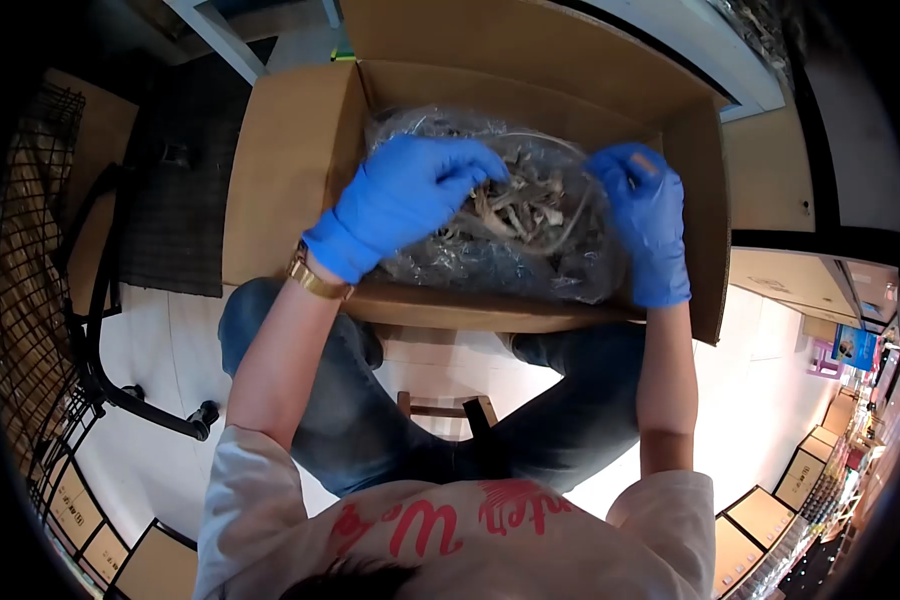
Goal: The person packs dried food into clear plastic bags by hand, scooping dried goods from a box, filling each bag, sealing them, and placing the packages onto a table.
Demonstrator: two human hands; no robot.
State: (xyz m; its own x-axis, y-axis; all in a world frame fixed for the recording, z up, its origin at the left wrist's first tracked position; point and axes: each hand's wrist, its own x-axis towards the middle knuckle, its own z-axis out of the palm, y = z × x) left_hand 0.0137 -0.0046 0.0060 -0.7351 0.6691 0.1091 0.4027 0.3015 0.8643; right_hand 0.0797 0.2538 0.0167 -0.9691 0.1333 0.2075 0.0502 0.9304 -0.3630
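An open cardboard box (295, 170) in front of my knees holds a large clear plastic bag (440, 262). Greyish-brown dried pieces (530, 208) show through the bag's round opening. My left hand (400, 195), in a blue glove, is at the left side of the opening with its thumb and fingertips pinched together beside the pieces; what they hold is too small to make out. My right hand (642, 215), also gloved in blue, is curled at the opening's right edge, its fingers closed on the plastic bag.
A black wire cart (45, 230) on wheels stands at the left. A dark mat (175, 190) lies beside the box. Stacked cartons (760, 525) line the lower right, and a white table frame (710, 50) is behind the box.
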